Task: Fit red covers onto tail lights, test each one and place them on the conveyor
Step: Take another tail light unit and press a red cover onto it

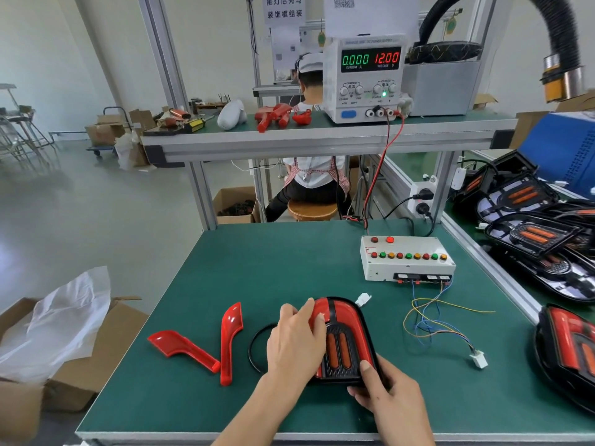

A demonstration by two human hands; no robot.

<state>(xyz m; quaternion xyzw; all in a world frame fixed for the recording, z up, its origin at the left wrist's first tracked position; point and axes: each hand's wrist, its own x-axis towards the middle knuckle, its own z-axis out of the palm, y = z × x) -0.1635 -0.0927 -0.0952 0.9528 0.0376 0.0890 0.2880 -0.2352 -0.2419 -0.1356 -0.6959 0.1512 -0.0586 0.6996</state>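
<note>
Both hands on tail light (346, 344), left hand (294, 341) pressing red cover (318, 312)

You sit at a green tabletop (264, 252) framed in aluminium posts (199, 188). Above its far edge runs a shelf (322, 140). To your left, a glossy grey floor (80, 204) meets pale walls (64, 43), with cardboard boxes (103, 130) beyond.

Bare green desk (273, 262) lay open between the hands and the far edge. To the left, two red covers (206, 346) blocked the way; to the right, the button box (407, 257) and its loose wires (441, 320) (tangled, ending in a white plug) cluttered the mat.
</note>
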